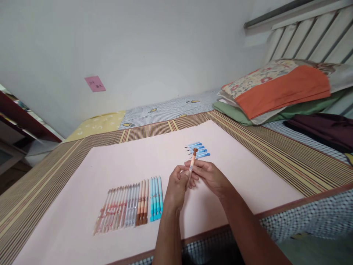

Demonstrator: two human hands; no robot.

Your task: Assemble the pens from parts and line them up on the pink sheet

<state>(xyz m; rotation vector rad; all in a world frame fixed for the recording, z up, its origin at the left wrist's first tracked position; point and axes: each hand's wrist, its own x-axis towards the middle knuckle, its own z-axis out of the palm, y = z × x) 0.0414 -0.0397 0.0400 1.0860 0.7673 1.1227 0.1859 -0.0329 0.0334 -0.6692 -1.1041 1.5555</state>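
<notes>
Between my two hands is a peach-coloured pen with a brown end piece [193, 158], tilted with the brown end up and away from me. My left hand [178, 184] pinches its lower part, which the fingers hide. The fingers of my right hand [211, 176] close on its middle. Just beyond the hands lie several short blue pens [203, 151] with dark tips pointing left. To the left of my left arm is a row of turquoise pens [156, 198], brown-and-peach pens [142, 202] and clear pens with red or greyish markings [116, 209].
A pale pink sheet [74, 217] lies under the pens, on a striped mat [239, 136]. Folded bedding with an orange band [286, 92] and dark cloth [322, 129] are piled at the right. A pink note [95, 84] hangs on the wall.
</notes>
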